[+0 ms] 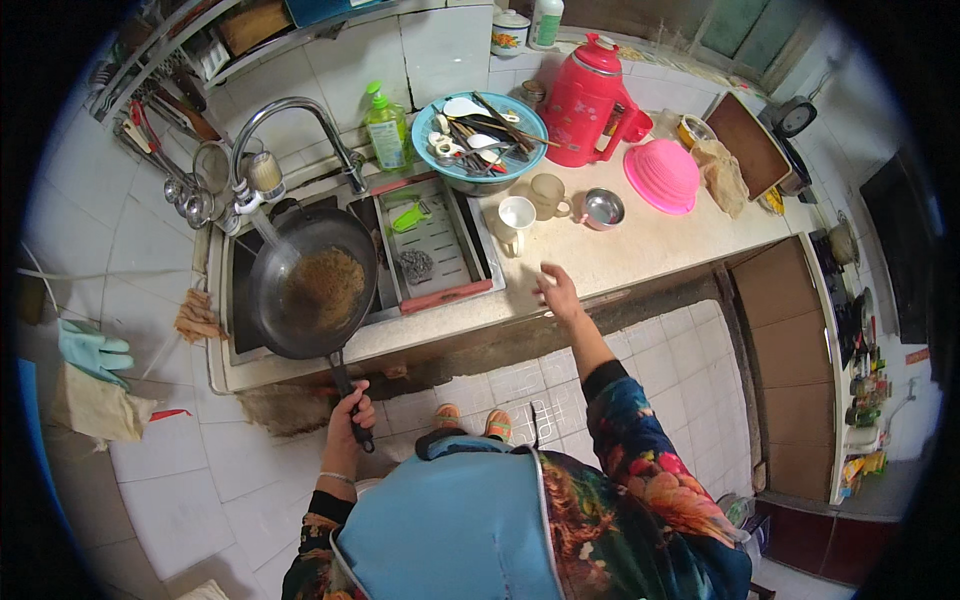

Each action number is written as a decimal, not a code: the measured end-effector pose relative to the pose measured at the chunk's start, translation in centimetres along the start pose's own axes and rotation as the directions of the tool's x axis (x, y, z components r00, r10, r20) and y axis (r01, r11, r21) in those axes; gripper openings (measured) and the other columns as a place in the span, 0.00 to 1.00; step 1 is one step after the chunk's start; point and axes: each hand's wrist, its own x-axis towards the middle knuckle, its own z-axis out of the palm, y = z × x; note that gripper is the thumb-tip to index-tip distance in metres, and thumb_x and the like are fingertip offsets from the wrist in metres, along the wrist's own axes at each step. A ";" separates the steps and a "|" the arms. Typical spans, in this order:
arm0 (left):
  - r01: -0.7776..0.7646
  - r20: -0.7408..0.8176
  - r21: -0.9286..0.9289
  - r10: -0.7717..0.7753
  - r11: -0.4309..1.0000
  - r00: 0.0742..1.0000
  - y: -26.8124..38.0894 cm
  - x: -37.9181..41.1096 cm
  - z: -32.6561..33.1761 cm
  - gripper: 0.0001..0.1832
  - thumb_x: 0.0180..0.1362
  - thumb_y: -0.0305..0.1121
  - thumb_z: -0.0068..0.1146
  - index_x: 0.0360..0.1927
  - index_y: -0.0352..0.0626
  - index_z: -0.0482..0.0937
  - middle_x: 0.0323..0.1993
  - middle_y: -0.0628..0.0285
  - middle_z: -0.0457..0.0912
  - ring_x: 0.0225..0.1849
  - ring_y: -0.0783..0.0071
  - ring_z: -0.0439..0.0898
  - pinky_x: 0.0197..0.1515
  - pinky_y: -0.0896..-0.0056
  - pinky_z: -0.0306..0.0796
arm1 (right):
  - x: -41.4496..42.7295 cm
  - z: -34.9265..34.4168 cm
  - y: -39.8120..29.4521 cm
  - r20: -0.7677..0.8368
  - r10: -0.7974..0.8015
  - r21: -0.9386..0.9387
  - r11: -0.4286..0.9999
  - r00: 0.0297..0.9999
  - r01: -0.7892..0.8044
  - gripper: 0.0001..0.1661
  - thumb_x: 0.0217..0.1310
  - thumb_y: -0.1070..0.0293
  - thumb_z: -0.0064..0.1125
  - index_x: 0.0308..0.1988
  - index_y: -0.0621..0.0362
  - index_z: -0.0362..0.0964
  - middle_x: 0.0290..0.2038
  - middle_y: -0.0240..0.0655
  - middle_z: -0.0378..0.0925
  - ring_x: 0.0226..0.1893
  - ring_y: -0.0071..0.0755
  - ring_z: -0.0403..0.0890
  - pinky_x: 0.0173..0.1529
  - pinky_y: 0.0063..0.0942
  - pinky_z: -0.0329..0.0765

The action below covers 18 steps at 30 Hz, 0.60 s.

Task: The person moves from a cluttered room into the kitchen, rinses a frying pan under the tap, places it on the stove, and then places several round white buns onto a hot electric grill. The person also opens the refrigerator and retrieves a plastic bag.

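My left hand (352, 415) is closed around the handle of a dark wok (262, 307), which sits over the sink basin. Water runs from the chrome faucet (289, 103) into the wok, where brownish liquid lies. My right hand (556, 291) is empty, fingers apart, over the counter's front edge. Nearest to it is a white mug (517, 215), with a frosted glass mug (549, 196) and a small steel cup (603, 208) behind. A steel drain tray (450, 281) beside the wok holds a green peeler (409, 217) and a metal scouring pad (415, 266).
Along the back stand a green soap bottle (387, 139), a blue colander (424, 150) of utensils and a red thermos jug (581, 105). A pink basket (664, 176) lies upside down on the counter. Ladles (199, 208) and a glove (94, 352) hang at left.
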 end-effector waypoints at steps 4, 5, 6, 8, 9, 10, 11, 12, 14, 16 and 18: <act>0.007 -0.091 0.029 -0.004 1.000 0.996 0.3 -0.6 1.6 0.12 0.61 0.33 0.52 0.46 0.42 0.73 0.21 0.69 0.70 0.16 0.85 0.63 0.19 0.80 0.58 | 4.6 3.2 -4.0 -0.004 0.090 0.161 0.983 0.996 -0.088 0.35 0.64 0.61 0.50 0.65 0.60 0.48 0.60 0.40 0.62 0.40 0.34 0.78 0.37 0.35 0.75; 0.005 -0.093 0.048 0.000 0.999 0.996 0.3 -0.7 1.5 0.12 0.61 0.33 0.51 0.46 0.42 0.73 0.21 0.69 0.70 0.16 0.85 0.62 0.19 0.80 0.58 | 5.5 3.8 -4.2 0.005 0.150 0.206 0.967 0.989 -0.147 0.32 0.65 0.59 0.48 0.63 0.60 0.52 0.55 0.39 0.67 0.40 0.33 0.78 0.39 0.35 0.74; -0.001 -0.092 0.063 0.007 0.998 0.996 0.2 -0.7 1.5 0.12 0.61 0.33 0.51 0.46 0.42 0.73 0.21 0.69 0.70 0.16 0.85 0.62 0.19 0.80 0.58 | 6.1 4.1 -4.4 0.031 0.190 0.232 0.953 0.981 -0.192 0.27 0.66 0.58 0.48 0.59 0.59 0.56 0.50 0.37 0.69 0.40 0.32 0.77 0.39 0.35 0.74; 0.000 -0.100 0.043 0.004 0.999 0.995 0.6 -0.9 1.5 0.11 0.61 0.33 0.51 0.46 0.42 0.73 0.21 0.69 0.71 0.16 0.85 0.62 0.19 0.80 0.57 | 6.9 5.1 -4.6 0.085 0.246 0.251 0.933 0.966 -0.259 0.20 0.66 0.57 0.47 0.52 0.57 0.62 0.42 0.35 0.72 0.37 0.31 0.77 0.38 0.34 0.74; 0.008 -0.123 0.039 -0.003 0.999 0.992 0.6 -1.0 2.0 0.11 0.61 0.33 0.51 0.46 0.42 0.73 0.21 0.69 0.70 0.16 0.85 0.62 0.19 0.80 0.58 | 7.0 5.0 -4.3 0.104 0.266 0.241 0.928 0.958 -0.284 0.17 0.66 0.57 0.47 0.48 0.56 0.64 0.39 0.34 0.72 0.36 0.30 0.77 0.37 0.33 0.74; 0.015 -0.144 0.034 -0.010 0.999 0.990 0.7 -1.1 2.4 0.11 0.61 0.32 0.51 0.46 0.42 0.73 0.21 0.69 0.70 0.16 0.85 0.62 0.19 0.80 0.58 | 7.4 4.9 -3.8 0.121 0.286 0.231 0.923 0.951 -0.307 0.14 0.66 0.57 0.47 0.44 0.56 0.66 0.35 0.33 0.73 0.34 0.30 0.77 0.36 0.32 0.74; 0.023 -0.164 0.029 -0.018 0.999 0.986 0.7 -1.1 2.7 0.11 0.61 0.32 0.50 0.46 0.42 0.73 0.20 0.69 0.70 0.16 0.85 0.62 0.20 0.79 0.58 | 7.8 4.7 -3.4 0.099 0.239 0.234 0.938 0.966 -0.256 0.14 0.66 0.57 0.47 0.42 0.55 0.67 0.34 0.32 0.72 0.32 0.29 0.77 0.34 0.30 0.74; 0.031 -0.156 0.030 -0.026 0.999 0.987 0.7 -0.9 2.8 0.11 0.61 0.32 0.50 0.46 0.42 0.73 0.20 0.69 0.70 0.16 0.84 0.62 0.20 0.79 0.58 | 8.2 4.0 -2.2 0.069 0.196 0.240 0.949 0.978 -0.207 0.14 0.66 0.56 0.47 0.40 0.55 0.67 0.32 0.31 0.72 0.30 0.28 0.76 0.33 0.28 0.74; 0.029 -0.154 0.024 -0.025 0.999 0.988 0.8 -1.1 2.5 0.10 0.62 0.32 0.49 0.46 0.42 0.72 0.21 0.68 0.70 0.16 0.84 0.62 0.20 0.79 0.58 | 8.0 4.4 -1.9 0.048 0.107 0.219 0.969 0.993 -0.115 0.15 0.66 0.55 0.46 0.34 0.54 0.67 0.26 0.29 0.71 0.22 0.24 0.74 0.26 0.21 0.73; 0.017 -0.136 0.019 -0.014 1.000 0.991 0.9 -1.2 2.8 0.10 0.62 0.31 0.49 0.46 0.43 0.71 0.21 0.67 0.70 0.16 0.83 0.63 0.20 0.78 0.59 | 7.0 3.8 -3.5 0.043 0.058 -0.028 0.998 0.997 -0.057 0.16 0.67 0.54 0.46 0.33 0.54 0.68 0.24 0.28 0.70 0.21 0.22 0.72 0.25 0.21 0.72; 0.020 -0.120 -0.004 -0.021 1.000 0.993 0.8 -1.2 2.7 0.10 0.62 0.30 0.48 0.47 0.42 0.71 0.21 0.66 0.70 0.16 0.82 0.63 0.20 0.78 0.59 | 6.2 2.9 -5.9 0.083 -0.023 -0.273 0.961 0.996 0.045 0.17 0.67 0.54 0.45 0.32 0.55 0.69 0.21 0.26 0.68 0.20 0.20 0.71 0.22 0.20 0.69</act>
